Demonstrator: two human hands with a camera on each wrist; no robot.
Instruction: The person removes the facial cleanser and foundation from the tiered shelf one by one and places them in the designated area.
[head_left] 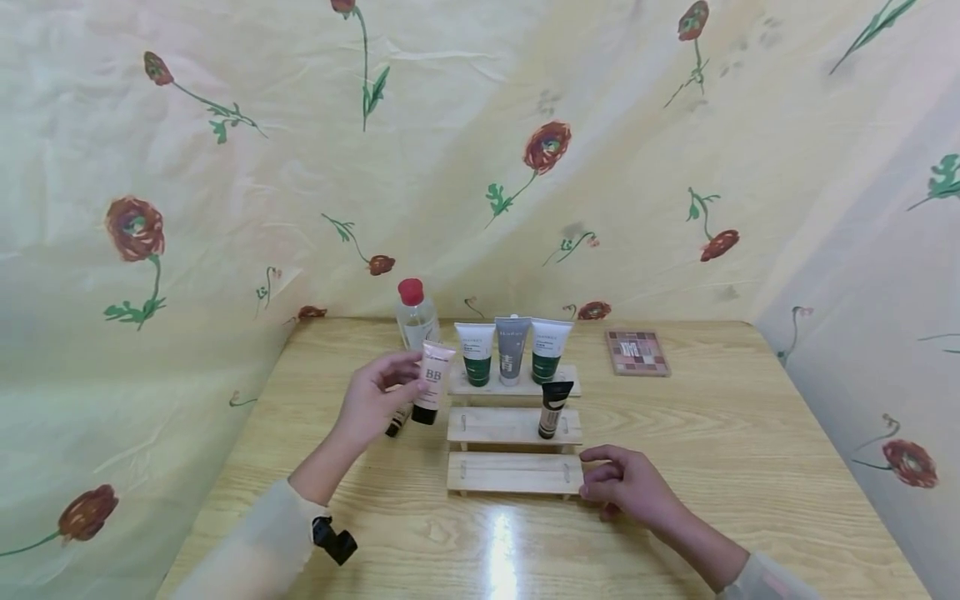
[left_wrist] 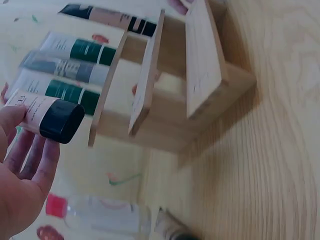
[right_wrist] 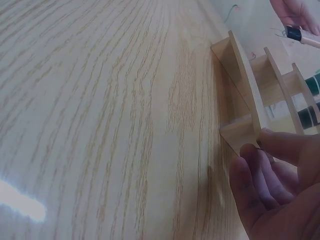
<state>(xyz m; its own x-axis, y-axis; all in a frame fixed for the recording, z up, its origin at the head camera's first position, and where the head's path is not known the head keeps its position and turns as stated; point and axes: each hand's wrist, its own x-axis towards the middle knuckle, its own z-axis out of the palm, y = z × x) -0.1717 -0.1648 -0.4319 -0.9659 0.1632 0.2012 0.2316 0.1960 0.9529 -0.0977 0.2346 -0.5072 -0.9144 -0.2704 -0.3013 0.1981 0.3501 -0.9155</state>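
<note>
My left hand [head_left: 378, 396] pinches a pink BB cream tube [head_left: 432, 379] with a black cap, cap down, in the air left of a three-step wooden rack [head_left: 513, 473]. In the left wrist view the tube's black cap [left_wrist: 62, 121] points toward the rack. At the right end of the lowest step, my right hand [head_left: 626, 483] grips the rack's corner between thumb and curled fingers [right_wrist: 250, 185]. Two white-and-green tubes [head_left: 476, 354] flank a grey tube [head_left: 512, 350] on the top step. A black-capped beige tube [head_left: 552, 410] stands at the right of the middle step.
Behind my left hand stands a clear bottle [head_left: 417, 321] with a red cap. Another dark tube [head_left: 396, 422] lies on the table, partly hidden by that hand. An eyeshadow palette [head_left: 637, 353] lies at the back right. Flowered cloth [head_left: 450, 167] hangs behind the table.
</note>
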